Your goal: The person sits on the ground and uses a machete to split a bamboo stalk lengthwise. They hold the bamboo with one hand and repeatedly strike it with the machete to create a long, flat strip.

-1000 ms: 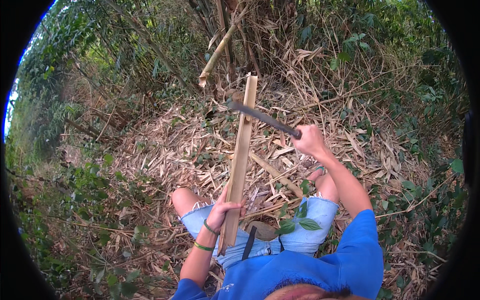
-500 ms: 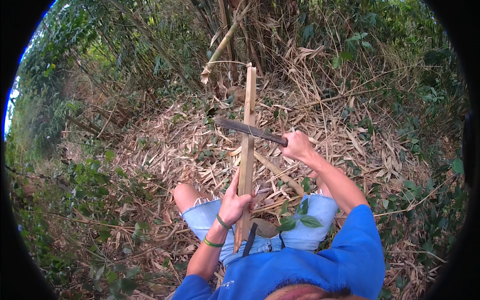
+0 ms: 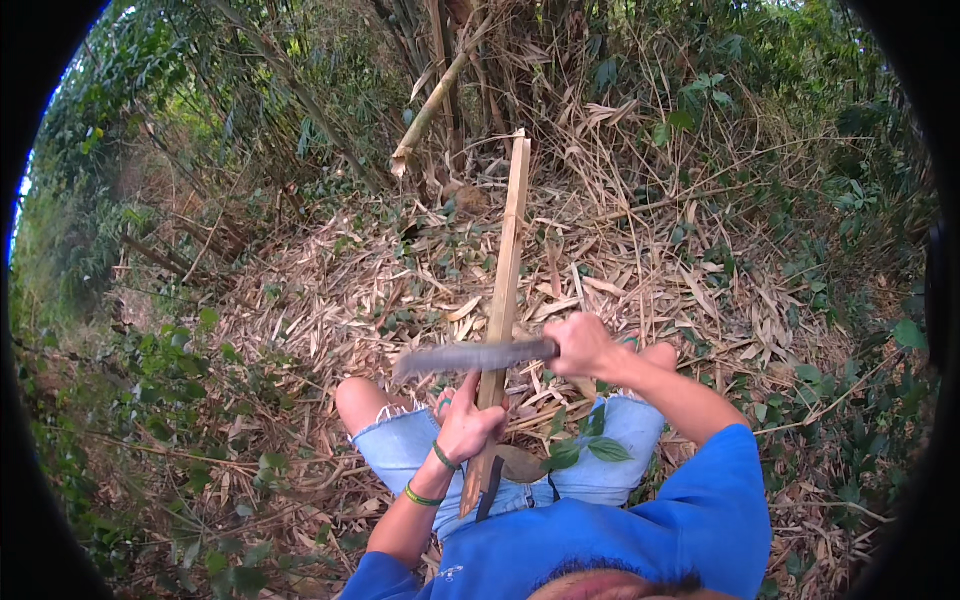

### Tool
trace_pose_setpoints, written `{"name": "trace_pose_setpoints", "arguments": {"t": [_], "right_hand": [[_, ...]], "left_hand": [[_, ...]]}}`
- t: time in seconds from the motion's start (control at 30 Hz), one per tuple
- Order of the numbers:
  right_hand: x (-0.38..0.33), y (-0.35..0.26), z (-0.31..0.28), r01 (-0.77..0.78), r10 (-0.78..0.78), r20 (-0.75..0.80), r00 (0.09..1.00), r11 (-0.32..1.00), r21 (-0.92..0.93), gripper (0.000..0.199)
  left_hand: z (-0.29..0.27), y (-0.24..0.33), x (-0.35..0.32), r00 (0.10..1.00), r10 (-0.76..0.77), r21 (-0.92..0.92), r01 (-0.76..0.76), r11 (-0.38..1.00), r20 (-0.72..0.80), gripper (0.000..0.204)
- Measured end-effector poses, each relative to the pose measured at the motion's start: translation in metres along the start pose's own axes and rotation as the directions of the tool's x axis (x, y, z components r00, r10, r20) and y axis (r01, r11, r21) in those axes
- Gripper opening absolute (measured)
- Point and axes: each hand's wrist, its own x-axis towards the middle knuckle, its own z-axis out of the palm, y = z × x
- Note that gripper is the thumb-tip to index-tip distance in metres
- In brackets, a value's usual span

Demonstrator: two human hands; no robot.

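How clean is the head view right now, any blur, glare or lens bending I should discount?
Head view: the blade in the right hand is smeared by motion blur, while the bamboo strip and left hand look sharper; daylight is soft, without hard shadows; a blown-out patch glares at the left edge; the fisheye bends the scene toward a black rim.

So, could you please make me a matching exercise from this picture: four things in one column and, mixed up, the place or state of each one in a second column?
1. long pale bamboo strip
2. dark broad-bladed knife
3. green wristband
4. light blue denim shorts

a. on the left forearm
b. lying across the strip
c. standing nearly upright
d. frayed at the leg

Pairs: 1-c, 2-b, 3-a, 4-d.
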Motion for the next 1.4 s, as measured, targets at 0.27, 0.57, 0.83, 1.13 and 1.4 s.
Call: {"name": "trace_pose_setpoints", "arguments": {"t": [0.27,0.57,0.83,1.13,1.4], "right_hand": [[0.037,0.072,-0.045,-0.364,0.361,-0.052,0.931,0.929,-0.072,0.017],[0.046,0.119,-0.09,-0.513,0.493,-0.159,0.855,0.849,-0.126,0.018],[0.043,0.107,-0.069,-0.229,0.232,0.004,0.973,0.964,-0.138,0.009],[0.072,0.063,-0.03,-0.049,0.098,0.179,0.979,0.965,-0.257,0.01],[0.087,0.195,-0.078,-0.768,0.762,-0.095,0.64,0.632,-0.101,0.025]], "left_hand": [[0.006,-0.001,-0.007,0.998,0.068,-0.04,-0.068,0.997,-0.004,0.101],[0.018,0.004,-0.015,0.993,0.041,0.034,-0.045,0.998,0.109,0.099],[0.007,-0.01,-0.024,0.994,0.055,0.102,-0.064,0.993,0.091,0.103],[-0.016,-0.003,-0.02,0.998,0.0,-0.08,0.005,0.997,0.065,0.1],[-0.036,-0.02,-0.064,0.993,-0.087,-0.078,0.093,0.993,0.081,0.103]]}}
